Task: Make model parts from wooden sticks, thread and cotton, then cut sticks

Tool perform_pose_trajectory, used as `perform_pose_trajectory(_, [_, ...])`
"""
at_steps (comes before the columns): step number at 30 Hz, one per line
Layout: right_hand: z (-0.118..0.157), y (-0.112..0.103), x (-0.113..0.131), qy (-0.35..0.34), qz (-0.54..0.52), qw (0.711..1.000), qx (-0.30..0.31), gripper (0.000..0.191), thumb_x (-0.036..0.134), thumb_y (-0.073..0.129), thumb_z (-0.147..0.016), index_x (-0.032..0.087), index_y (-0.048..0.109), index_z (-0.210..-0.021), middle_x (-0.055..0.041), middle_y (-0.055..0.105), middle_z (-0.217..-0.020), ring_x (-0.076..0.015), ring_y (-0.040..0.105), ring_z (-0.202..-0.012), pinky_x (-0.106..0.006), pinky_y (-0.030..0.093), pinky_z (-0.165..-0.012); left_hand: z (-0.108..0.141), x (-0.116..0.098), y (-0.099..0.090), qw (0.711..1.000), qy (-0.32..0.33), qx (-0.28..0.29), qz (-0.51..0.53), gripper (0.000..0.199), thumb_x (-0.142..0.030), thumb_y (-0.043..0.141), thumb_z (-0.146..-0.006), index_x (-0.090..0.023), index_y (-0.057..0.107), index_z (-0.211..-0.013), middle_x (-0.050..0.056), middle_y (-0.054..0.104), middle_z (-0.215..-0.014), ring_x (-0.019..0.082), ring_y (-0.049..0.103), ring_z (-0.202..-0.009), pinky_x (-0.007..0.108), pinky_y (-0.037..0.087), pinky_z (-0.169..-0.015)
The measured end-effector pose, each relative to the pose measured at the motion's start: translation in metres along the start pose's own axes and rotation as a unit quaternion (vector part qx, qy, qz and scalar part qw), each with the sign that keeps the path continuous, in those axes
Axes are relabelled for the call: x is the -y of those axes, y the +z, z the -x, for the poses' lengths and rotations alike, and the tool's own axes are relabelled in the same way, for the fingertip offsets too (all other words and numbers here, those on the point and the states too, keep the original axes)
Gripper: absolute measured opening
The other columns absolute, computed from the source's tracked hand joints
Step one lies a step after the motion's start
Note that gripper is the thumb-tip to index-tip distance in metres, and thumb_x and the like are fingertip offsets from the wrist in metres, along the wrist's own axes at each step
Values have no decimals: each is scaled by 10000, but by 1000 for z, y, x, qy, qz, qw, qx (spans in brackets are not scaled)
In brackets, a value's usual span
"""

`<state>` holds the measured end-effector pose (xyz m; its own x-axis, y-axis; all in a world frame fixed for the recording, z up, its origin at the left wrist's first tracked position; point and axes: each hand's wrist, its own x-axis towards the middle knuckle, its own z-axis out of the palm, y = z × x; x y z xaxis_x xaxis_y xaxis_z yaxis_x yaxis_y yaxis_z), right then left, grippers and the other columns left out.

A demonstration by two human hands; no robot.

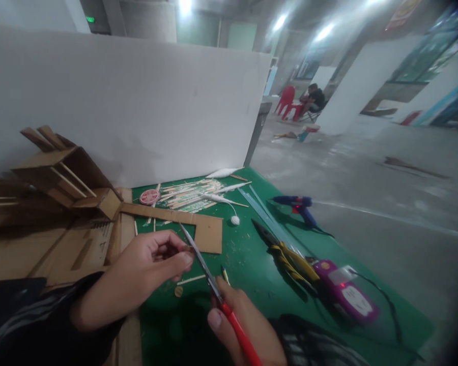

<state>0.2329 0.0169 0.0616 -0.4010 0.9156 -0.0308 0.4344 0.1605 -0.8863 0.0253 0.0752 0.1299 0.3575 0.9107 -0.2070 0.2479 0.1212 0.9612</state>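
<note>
My right hand [236, 317] is wrapped round the red handle of a pair of scissors [209, 277], whose metal blades point up and to the left. Beside the blades, my left hand [156, 259] pinches a small brown piece [190, 249] between thumb and fingers. The blades pass close to those fingertips. Behind both hands lies a flat L-shaped piece of cardboard [209, 234]. A thin stick [191, 279] and a small round disc [178, 291] are on the green tabletop [236, 264] between my hands.
Left stands a cardboard structure [99, 203]. Wooden sticks [191, 195] and a red-white round item [149, 196] lie behind. Right are yellow-handled pliers [293, 262], clear glue sticks [267, 213], a blue glue gun [299, 203] and a purple power strip [345, 292]. A person [313, 99] sits far off.
</note>
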Motion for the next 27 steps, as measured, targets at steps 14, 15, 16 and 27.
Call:
perform_pose_trajectory(14, [-3,0,-1,2,2,1000,-2,458,620,381,-909,202,566,-873,-9,567,-697,-155,510,-618,-248,428,-610,2,-1,-1,999,6,-24,-32,226,-402,655,-834,-184,689,-884,-2,662,-796,116,578,-678,205,477,-608])
perform_pose_trajectory(15, [-3,0,0,1,0,1000,3,463,622,373,-909,203,565,-869,-9,564,-690,-155,509,-614,-250,431,-608,2,-2,-1,999,5,-26,-34,225,-399,653,-835,-183,691,-886,-1,663,-794,119,579,-678,207,479,-609])
perform_pose_trajectory(16, [-3,0,1,0,0,1000,8,464,622,368,-910,203,564,-868,-9,560,-684,-155,508,-609,-251,432,-605,2,-3,-1,999,3,-27,-34,223,-395,652,-835,-182,691,-887,1,664,-792,123,581,-683,210,481,-611])
perform_pose_trajectory(27, [-3,-1,-3,-24,10,1000,11,383,575,450,-885,218,577,-942,-6,542,-690,-175,523,-611,-277,450,-618,3,-5,0,999,5,-9,-38,149,-336,659,-828,-190,687,-815,-18,659,-751,117,593,-677,183,478,-595])
